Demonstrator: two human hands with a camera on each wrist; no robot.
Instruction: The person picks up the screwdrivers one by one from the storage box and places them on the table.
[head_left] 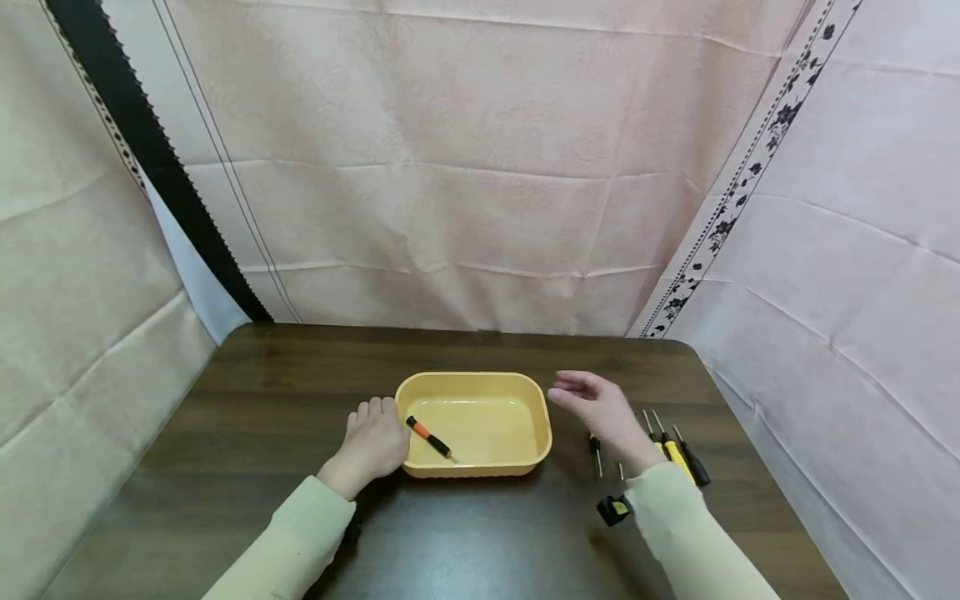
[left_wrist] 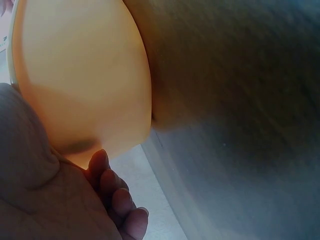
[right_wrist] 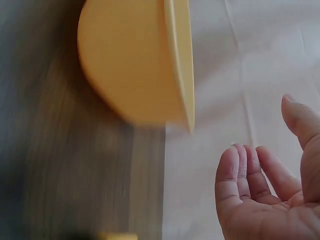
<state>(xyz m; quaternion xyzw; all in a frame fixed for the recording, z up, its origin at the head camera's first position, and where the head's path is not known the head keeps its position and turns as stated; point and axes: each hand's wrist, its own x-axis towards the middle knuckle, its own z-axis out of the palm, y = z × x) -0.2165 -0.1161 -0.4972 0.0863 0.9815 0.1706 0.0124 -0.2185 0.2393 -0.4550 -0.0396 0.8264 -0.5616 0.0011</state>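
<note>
A yellow plastic tray [head_left: 480, 468] stands mid-table. Inside it, near the left end, lies a screwdriver [head_left: 429, 437] with an orange and black handle. My left hand [head_left: 377, 437] grips the tray's left end; in the left wrist view the tray wall [left_wrist: 95, 75] runs up beside the thumb and palm, and the curled fingers [left_wrist: 122, 200] show at its lower corner. Just off the tray's right end, my right hand [head_left: 597, 410] is raised with nothing in it. The right wrist view shows its fingers loosely bent and the thumb apart, away from the tray wall [right_wrist: 130, 60].
Right of the tray, several screwdrivers, including a yellow-handled one [head_left: 677, 457] and a black-handled one [head_left: 696, 463], lie partly behind my right arm. A small black and yellow object [head_left: 613, 510] sits near my right sleeve. Pale cloth [head_left: 480, 167] hangs beyond the wooden table [head_left: 300, 375].
</note>
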